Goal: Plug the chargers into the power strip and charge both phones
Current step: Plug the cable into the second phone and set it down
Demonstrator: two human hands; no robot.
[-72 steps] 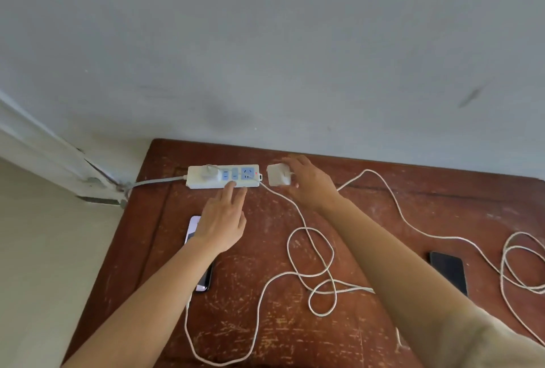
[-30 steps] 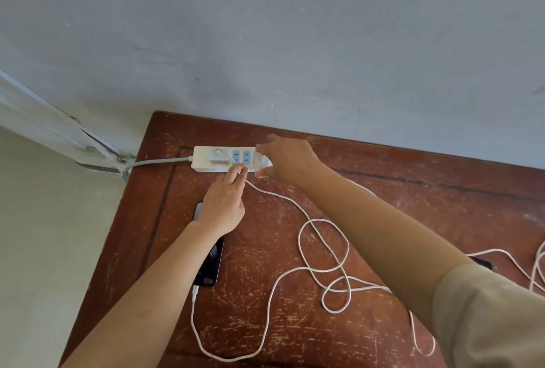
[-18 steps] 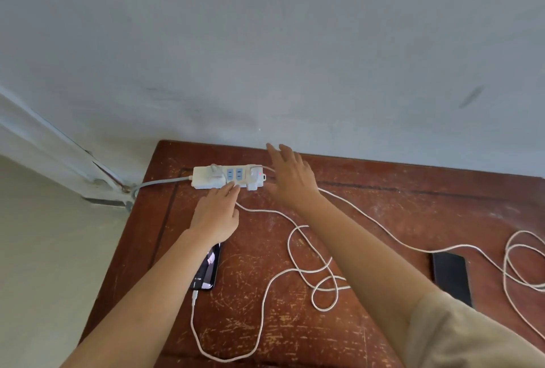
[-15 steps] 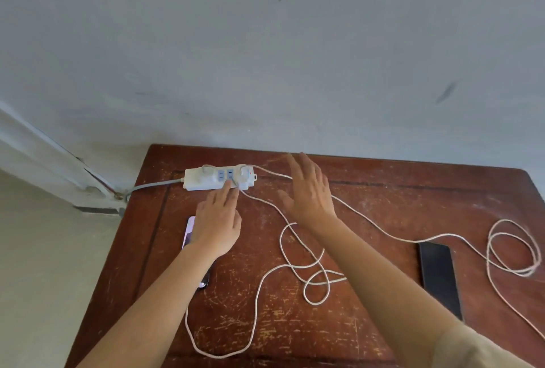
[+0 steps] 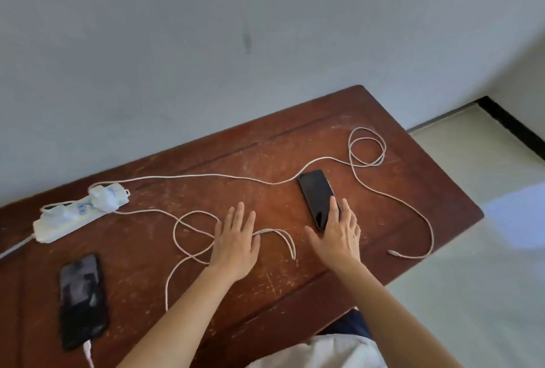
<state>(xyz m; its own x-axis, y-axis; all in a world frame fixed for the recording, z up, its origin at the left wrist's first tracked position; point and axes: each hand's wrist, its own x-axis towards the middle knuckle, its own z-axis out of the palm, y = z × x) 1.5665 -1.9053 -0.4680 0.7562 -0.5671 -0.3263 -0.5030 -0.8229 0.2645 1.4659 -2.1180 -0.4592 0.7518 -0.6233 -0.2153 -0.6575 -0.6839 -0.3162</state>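
A white power strip (image 5: 63, 221) lies at the table's far left with two white chargers (image 5: 103, 198) plugged into it. A dark phone (image 5: 81, 299) at the near left has a cable in its bottom end. The second dark phone (image 5: 317, 195) lies right of centre with no cable in it. The loose cable end (image 5: 393, 252) rests near the right edge. My left hand (image 5: 236, 242) is open, flat over a looped cable (image 5: 188, 232). My right hand (image 5: 337, 235) is open, its fingertips over the near end of the second phone.
The brown wooden table (image 5: 265, 149) stands against a grey wall. Its right edge drops to a pale floor (image 5: 486, 294). A long cable (image 5: 365, 146) loops at the far right of the table.
Both hands left the power strip and moved right toward the table's middle. The second charger now sits in the strip. The view swung right.
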